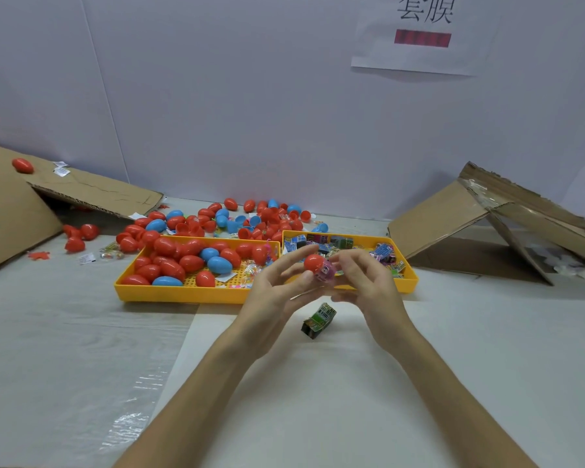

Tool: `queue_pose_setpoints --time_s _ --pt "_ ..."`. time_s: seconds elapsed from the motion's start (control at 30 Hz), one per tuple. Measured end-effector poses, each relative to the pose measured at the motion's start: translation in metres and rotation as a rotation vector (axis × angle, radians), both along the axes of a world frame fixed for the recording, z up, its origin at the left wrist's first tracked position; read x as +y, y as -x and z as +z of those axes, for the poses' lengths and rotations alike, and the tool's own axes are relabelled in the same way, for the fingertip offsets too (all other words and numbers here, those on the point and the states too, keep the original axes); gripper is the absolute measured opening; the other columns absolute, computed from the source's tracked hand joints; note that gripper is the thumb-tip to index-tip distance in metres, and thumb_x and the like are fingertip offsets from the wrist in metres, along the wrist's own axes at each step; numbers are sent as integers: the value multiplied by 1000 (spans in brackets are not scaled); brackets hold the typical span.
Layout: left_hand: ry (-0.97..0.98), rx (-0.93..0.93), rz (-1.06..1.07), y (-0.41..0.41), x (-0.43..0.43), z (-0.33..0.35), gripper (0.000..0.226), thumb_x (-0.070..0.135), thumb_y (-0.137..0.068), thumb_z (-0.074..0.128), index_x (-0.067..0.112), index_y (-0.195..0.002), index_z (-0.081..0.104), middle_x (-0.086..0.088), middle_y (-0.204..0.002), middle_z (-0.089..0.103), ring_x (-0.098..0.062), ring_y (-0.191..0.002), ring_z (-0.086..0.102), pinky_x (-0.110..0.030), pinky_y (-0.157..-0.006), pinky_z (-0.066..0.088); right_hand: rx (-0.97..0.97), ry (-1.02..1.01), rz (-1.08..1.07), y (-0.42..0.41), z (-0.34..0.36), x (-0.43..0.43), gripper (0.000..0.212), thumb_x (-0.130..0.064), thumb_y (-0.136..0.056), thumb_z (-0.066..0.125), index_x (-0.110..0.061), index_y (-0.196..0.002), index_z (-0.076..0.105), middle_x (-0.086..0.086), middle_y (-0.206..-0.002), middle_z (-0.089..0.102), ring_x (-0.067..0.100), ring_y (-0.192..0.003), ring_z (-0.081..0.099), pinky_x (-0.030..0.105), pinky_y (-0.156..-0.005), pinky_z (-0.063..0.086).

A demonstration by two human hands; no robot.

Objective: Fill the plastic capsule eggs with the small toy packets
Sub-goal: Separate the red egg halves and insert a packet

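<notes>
Two hands, one red plastic capsule half, one pink toy packet

Left hand [271,295] pinches the red plastic capsule half [313,263]; right hand [365,282] fingers close on the pink toy packet [327,270] at its mouth, above two yellow plastic trays [183,293]; one green packet [318,320] lies just before them.

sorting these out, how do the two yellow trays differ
The left tray holds mostly red and blue eggs; the right tray holds small printed toy packets. The left tray sits fully in view, while the hands, left hand and right hand, cover part of the right tray's front. Both are yellow, shallow and rectangular, set side by side on the table.
</notes>
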State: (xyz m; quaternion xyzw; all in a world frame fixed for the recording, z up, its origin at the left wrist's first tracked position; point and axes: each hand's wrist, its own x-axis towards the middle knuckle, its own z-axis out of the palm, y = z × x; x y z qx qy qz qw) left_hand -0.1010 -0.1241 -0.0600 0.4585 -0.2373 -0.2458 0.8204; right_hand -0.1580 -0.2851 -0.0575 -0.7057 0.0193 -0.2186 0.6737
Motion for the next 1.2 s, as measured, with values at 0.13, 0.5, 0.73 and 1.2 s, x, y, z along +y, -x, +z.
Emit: queue_pose_setpoints --time_s 0.13,0.5,0.73,1.2 --pt "-146 -167 172 0 -1 -1 33 24 -87 73 31 -119 72 4 -113 75 -13 -109 70 -22 -83 57 55 -39 39 -2 -2 2 41 -46 -77 73 -15 -102 69 5 -92 75 25 -82 75 27 -66 57" --pt "-243 -270 308 -3 -6 -10 19 8 -87 76 21 -101 73 3 -99 78 -15 -93 74 -23 -72 58 -87 -31 -96 0 -2 -1 15 -25 -74 79 -13 -78 72 8 -91 76 27 -87 74 42 -74 63" --pt "-235 -253 325 -5 -6 -10 20 5 -87 75 20 -100 71 6 -97 79 -12 -93 75 -20 -69 57 -34 148 -55 -3 -5 -1 10 -17 -96 65 -13 -88 68 1 -92 72 16 -88 71 28 -72 59" --pt "-138 -177 233 -3 -3 -5 31 29 -77 75 22 -108 72 4 -104 77 -17 -97 74 -22 -73 58 -70 -108 -17 -1 3 -19 15 -33 -85 75 -19 -83 69 -4 -75 59 7 -69 56 21 -62 47"
